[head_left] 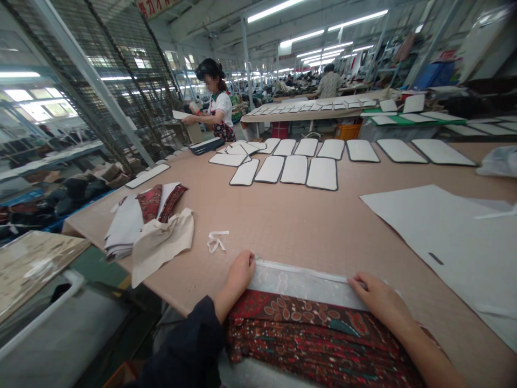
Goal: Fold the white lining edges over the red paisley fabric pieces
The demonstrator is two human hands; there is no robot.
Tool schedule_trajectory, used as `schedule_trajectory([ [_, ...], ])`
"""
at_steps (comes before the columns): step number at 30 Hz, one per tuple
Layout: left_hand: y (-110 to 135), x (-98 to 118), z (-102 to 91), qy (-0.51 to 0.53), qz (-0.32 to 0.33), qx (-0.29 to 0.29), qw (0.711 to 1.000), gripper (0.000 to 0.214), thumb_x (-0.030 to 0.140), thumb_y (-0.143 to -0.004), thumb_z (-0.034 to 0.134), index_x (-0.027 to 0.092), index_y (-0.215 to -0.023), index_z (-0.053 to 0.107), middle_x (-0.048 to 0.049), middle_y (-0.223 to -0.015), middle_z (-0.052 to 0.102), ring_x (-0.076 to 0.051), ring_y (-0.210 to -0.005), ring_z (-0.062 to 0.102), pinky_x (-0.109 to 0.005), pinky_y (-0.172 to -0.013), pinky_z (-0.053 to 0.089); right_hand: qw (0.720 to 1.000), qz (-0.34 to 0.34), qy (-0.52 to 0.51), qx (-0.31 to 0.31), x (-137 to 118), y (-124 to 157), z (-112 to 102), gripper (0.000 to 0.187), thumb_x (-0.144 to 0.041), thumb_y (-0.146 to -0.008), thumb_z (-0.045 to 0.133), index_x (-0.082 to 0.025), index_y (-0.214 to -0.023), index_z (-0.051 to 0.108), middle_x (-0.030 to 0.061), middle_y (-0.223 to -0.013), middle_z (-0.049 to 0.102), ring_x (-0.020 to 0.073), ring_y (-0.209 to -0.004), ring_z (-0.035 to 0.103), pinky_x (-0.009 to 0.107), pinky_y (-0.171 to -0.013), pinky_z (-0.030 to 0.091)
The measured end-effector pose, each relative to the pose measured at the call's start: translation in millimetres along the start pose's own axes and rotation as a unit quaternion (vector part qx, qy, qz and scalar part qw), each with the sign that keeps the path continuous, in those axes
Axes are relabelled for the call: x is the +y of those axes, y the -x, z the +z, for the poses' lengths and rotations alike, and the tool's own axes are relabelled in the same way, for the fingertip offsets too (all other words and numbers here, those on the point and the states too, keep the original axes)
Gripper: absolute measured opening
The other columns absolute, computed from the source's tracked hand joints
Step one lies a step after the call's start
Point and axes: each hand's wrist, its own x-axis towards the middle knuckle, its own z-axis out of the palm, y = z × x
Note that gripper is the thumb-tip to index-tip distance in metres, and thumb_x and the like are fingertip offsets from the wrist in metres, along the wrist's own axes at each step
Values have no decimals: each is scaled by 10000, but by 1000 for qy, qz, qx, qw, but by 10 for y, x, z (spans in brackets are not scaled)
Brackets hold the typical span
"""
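Two hands on one patterned cloth. Left hand (pixel 238 274): fingers closed in a pinch on the left end of one white strip (pixel 302 270). Right hand (pixel 379 299): fingers closed on the same strip, toward its right end. The strip runs along the far edge of a pale see-through band; one red-brown patterned cloth (pixel 315 328) lies just below it, gathered in folds, at the near edge of one big desk (pixel 283 221), between the two forearms.

On the desk: one loose white ribbon (pixel 218 242) near the left hand; one cloth pile (pixel 123 223) at left, with two red patterned pieces on it and one beige cloth (pixel 167 240) beside, overlapping. Right side: one large white sheet (pixel 448 242), one small dark strip (pixel 435 258) on it. Far side: four white panels (pixel 294 169) in the front row, more behind, some overlapping, exact count unclear. One co-worker (pixel 221 110) past the desk holds one white panel.
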Motion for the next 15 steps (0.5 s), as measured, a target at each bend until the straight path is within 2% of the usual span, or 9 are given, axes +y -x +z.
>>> schedule_trajectory([
  [5, 26, 18, 30, -65, 35, 5, 997, 201, 119, -795, 410, 149, -943, 544, -62, -929, 595, -161, -878, 538, -271, -792, 406, 1000, -7, 6, 12, -17, 13, -4, 285, -377, -828, 344, -219, -697, 541, 60, -786, 642, 212, -773, 577, 293, -669, 369],
  [11, 57, 68, 5, -124, 65, 3, 990, 218, 95, -814, 389, 138, -986, 517, -65, -954, 563, -157, -900, 520, -263, -800, 405, 1000, 2, 0, 24, 10, 15, 9, 287, -386, -832, 355, -224, -710, 558, 38, -773, 645, 200, -763, 588, 272, -657, 372],
  [15, 104, 201, -57, -241, 106, 17, 965, 202, 81, -828, 374, 142, -937, 533, -91, -973, 540, -198, -926, 499, -324, -798, 397, 999, -16, 39, 35, 2, 8, 24, 293, -367, -845, 357, -209, -721, 571, 50, -785, 649, 203, -766, 587, 276, -664, 366],
])
